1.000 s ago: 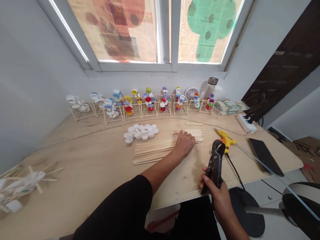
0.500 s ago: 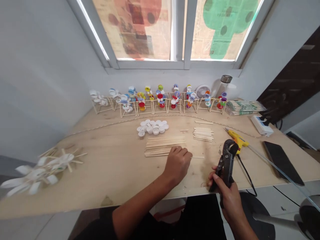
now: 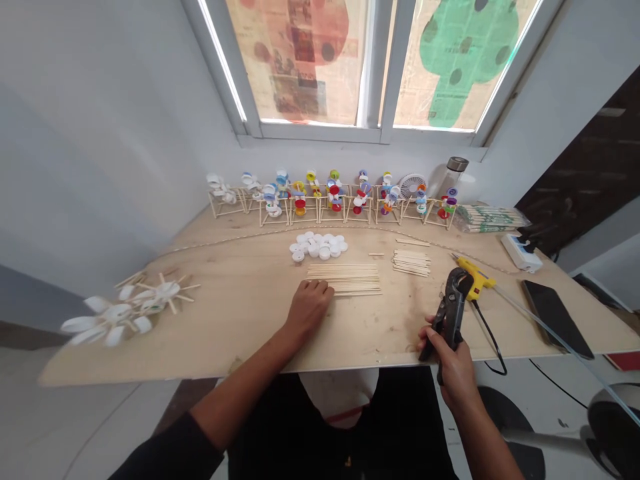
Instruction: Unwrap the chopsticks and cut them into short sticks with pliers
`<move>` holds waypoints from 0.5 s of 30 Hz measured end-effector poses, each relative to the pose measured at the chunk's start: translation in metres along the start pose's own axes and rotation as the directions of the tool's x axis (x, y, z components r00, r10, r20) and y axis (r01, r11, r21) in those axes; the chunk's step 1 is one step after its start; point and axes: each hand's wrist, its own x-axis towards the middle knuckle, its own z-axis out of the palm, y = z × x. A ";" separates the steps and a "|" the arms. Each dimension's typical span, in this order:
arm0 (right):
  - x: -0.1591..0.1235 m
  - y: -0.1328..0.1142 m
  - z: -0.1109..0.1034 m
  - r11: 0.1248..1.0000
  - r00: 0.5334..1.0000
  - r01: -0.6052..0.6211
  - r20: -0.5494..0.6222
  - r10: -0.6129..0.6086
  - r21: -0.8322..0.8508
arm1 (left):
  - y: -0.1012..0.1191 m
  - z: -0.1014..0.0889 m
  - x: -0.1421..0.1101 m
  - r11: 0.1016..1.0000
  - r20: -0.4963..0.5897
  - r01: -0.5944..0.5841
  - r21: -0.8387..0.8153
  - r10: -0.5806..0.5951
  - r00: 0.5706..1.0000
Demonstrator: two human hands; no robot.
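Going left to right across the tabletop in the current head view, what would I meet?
White-bladed wheel, stick-spoked wheel, left hand, short stick pile, black cutter in the right hand, yellow glue gun, black phone.

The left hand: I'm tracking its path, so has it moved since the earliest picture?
Yes, leftward: judged against the white caps, the left hand has gone from the short sticks to the long sticks' left end.

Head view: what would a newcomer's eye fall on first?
Probably the row of colorful wheels along the back of the table, below the window. Next, the black tool held up in the right hand, beside the yellow glue gun. Then the pile of white caps mid-table, behind the long sticks.
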 end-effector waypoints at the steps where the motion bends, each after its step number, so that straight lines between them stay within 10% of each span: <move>1: 0.000 0.000 0.000 1.000 1.000 0.003 0.001 -0.003 0.006 | 0.001 -0.002 0.000 1.000 0.000 -0.007 -0.006 0.007 1.000; 11: -0.002 0.000 -0.002 0.999 0.999 0.033 0.031 -0.034 0.019 | 0.014 -0.018 -0.038 0.965 0.012 0.129 -0.229 -0.130 0.991; 13: -0.005 -0.003 0.005 0.999 0.997 0.043 0.060 -0.043 0.008 | 0.021 -0.022 -0.047 0.841 0.093 0.184 -0.508 -0.159 0.983; 15: -0.010 -0.006 0.018 0.998 0.992 0.055 0.112 -0.055 0.004 | 0.029 -0.026 -0.052 0.518 0.232 0.259 -0.815 -0.118 0.966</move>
